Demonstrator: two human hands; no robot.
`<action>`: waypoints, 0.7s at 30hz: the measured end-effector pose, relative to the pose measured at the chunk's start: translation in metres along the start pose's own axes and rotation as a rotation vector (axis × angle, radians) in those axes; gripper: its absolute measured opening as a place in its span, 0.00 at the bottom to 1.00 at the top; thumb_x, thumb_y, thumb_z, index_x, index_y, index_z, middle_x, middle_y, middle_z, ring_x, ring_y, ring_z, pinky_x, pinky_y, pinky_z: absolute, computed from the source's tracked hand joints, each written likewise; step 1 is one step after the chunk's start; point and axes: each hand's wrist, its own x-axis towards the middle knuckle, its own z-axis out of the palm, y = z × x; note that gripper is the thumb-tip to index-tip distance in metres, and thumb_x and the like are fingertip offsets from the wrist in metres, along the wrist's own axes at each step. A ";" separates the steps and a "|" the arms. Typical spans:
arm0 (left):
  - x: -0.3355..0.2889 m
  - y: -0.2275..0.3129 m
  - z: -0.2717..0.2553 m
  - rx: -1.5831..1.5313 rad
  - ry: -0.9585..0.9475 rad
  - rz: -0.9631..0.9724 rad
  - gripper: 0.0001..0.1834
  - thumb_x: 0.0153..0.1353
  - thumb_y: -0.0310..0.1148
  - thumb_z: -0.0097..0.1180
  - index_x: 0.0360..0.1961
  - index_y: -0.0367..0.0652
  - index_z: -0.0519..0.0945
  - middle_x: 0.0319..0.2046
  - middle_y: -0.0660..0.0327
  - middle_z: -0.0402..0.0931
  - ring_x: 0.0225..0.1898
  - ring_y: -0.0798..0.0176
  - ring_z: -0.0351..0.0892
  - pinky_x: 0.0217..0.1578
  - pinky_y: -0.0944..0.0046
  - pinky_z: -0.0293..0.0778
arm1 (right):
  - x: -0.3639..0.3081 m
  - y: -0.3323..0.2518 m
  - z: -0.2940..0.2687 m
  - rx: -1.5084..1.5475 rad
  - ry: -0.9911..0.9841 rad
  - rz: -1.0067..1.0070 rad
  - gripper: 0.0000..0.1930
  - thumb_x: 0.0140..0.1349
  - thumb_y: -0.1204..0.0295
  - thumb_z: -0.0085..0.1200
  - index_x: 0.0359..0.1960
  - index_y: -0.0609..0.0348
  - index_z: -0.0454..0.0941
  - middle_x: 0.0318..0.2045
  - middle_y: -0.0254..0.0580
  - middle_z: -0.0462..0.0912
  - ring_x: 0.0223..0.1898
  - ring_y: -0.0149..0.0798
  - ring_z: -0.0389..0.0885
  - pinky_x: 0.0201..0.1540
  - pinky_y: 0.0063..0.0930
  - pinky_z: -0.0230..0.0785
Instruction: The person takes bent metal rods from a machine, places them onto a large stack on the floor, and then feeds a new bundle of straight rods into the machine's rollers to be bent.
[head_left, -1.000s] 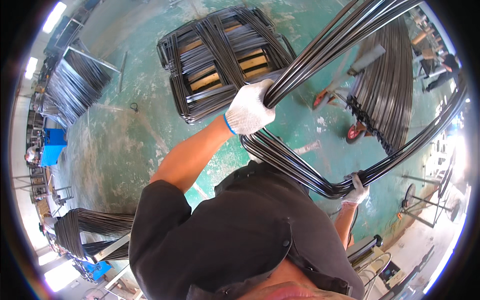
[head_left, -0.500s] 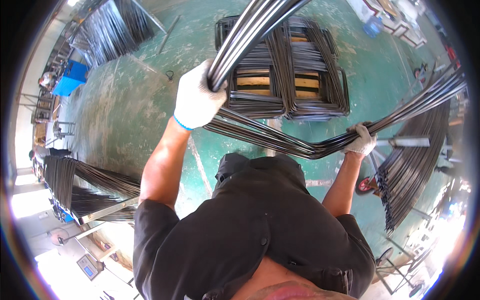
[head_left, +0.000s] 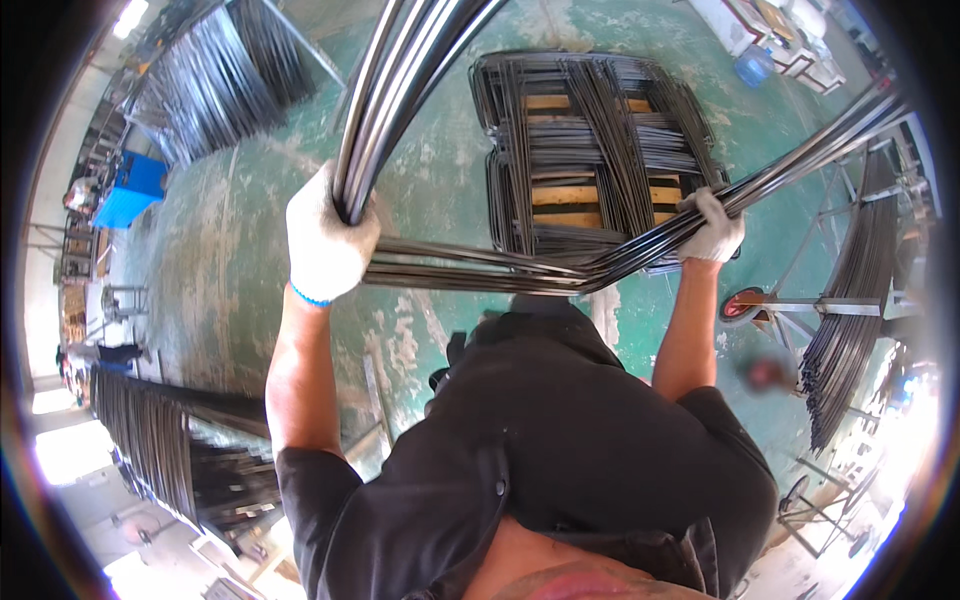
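A bundle of bent dark metal tubes spans the space in front of my body, its two ends rising away from me. My left hand, in a white knit glove with a blue cuff edge, is closed round the tubes at the left bend. Farther along the right arm of the bundle, my right hand, also gloved, grips the tubes with its fingers wrapped over them. The tubes' upper left ends run out of the picture at the top.
Beyond the bundle, a stack of bent tube frames lies on a wooden pallet. Racks of tubes stand at right, lower left and upper left. A blue cabinet is at left; a red-hubbed wheel at right.
Both hands keep hold of the tubes. My left hand has moved left and lower, my right hand slightly higher. The pallet stack has shifted right in the picture as my view turned.
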 end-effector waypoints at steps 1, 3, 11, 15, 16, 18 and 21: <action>0.011 -0.011 -0.008 -0.001 -0.006 0.005 0.10 0.53 0.22 0.59 0.39 0.35 0.80 0.22 0.51 0.72 0.21 0.55 0.69 0.29 0.59 0.73 | 0.015 0.002 0.011 -0.035 -0.014 -0.028 0.13 0.59 0.84 0.58 0.45 0.66 0.75 0.28 0.46 0.80 0.25 0.43 0.81 0.30 0.37 0.79; 0.030 -0.033 -0.022 0.031 -0.009 -0.005 0.13 0.50 0.21 0.58 0.40 0.35 0.81 0.23 0.48 0.73 0.22 0.50 0.73 0.30 0.58 0.75 | 0.033 0.009 0.048 0.014 0.052 -0.010 0.14 0.57 0.85 0.59 0.46 0.68 0.75 0.27 0.47 0.81 0.24 0.43 0.81 0.29 0.38 0.78; 0.133 -0.162 -0.047 0.177 -0.055 0.136 0.11 0.51 0.21 0.58 0.38 0.36 0.78 0.24 0.49 0.73 0.24 0.46 0.72 0.30 0.55 0.72 | 0.094 0.113 0.173 0.151 0.217 0.085 0.13 0.56 0.85 0.62 0.43 0.66 0.78 0.28 0.45 0.83 0.22 0.42 0.81 0.26 0.38 0.78; 0.230 -0.230 -0.041 0.257 -0.136 0.134 0.17 0.48 0.19 0.54 0.42 0.35 0.79 0.26 0.47 0.72 0.26 0.46 0.73 0.32 0.56 0.72 | 0.135 0.183 0.228 0.218 0.338 0.161 0.06 0.56 0.86 0.61 0.35 0.66 0.80 0.25 0.44 0.81 0.21 0.43 0.79 0.27 0.39 0.77; 0.258 -0.248 -0.032 0.265 -0.139 0.176 0.18 0.48 0.19 0.54 0.43 0.35 0.79 0.26 0.47 0.72 0.26 0.46 0.73 0.32 0.56 0.72 | 0.148 0.209 0.239 0.224 0.372 0.183 0.05 0.56 0.86 0.60 0.34 0.66 0.79 0.25 0.44 0.81 0.21 0.44 0.79 0.27 0.40 0.77; 0.316 -0.277 -0.015 0.278 -0.149 0.267 0.19 0.48 0.18 0.54 0.44 0.36 0.80 0.27 0.47 0.73 0.26 0.46 0.73 0.32 0.56 0.73 | 0.162 0.253 0.262 0.243 0.448 0.192 0.06 0.55 0.87 0.55 0.34 0.67 0.78 0.24 0.44 0.78 0.22 0.43 0.78 0.27 0.40 0.74; 0.414 -0.295 0.005 0.303 -0.216 0.369 0.21 0.47 0.16 0.53 0.45 0.36 0.81 0.28 0.48 0.74 0.26 0.47 0.74 0.33 0.57 0.74 | 0.180 0.308 0.277 0.271 0.534 0.249 0.04 0.62 0.79 0.51 0.28 0.61 0.77 0.20 0.42 0.74 0.22 0.43 0.73 0.32 0.38 0.73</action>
